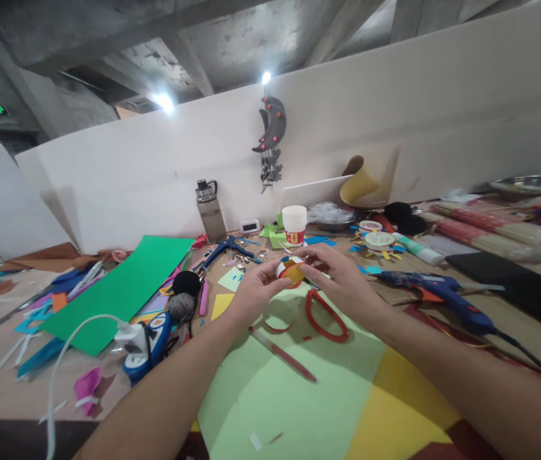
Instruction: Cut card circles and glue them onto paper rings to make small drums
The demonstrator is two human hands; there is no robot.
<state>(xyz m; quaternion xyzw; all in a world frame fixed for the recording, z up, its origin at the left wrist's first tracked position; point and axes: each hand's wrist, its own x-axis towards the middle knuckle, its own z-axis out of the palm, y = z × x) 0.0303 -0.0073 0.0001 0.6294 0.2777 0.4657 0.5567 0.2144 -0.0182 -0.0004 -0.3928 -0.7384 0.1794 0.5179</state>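
Between my two hands is a small, round cut piece of paper cup (292, 273), white and red with yellow and blue on it. The fingers of my left hand (257, 286) pinch its left side. My right hand (335, 276) grips it from the right, thumb against the yellow part. Just below lie a thin paper ring (279, 317) and the red handle of a pair of scissors (328, 322), whose blades I cannot see clearly. A red pen (284, 356) rests slantwise on the light green paper (294, 415) beneath my hands.
A stack of paper cups (294, 223) stands ahead, left of two decorated discs (380, 241). To the right lies a blue glue gun (447, 297) with a cord; another glue gun (225, 249) is at left. Green card (126, 287), a power strip (148, 348) and a bottle (211, 214) are leftward.
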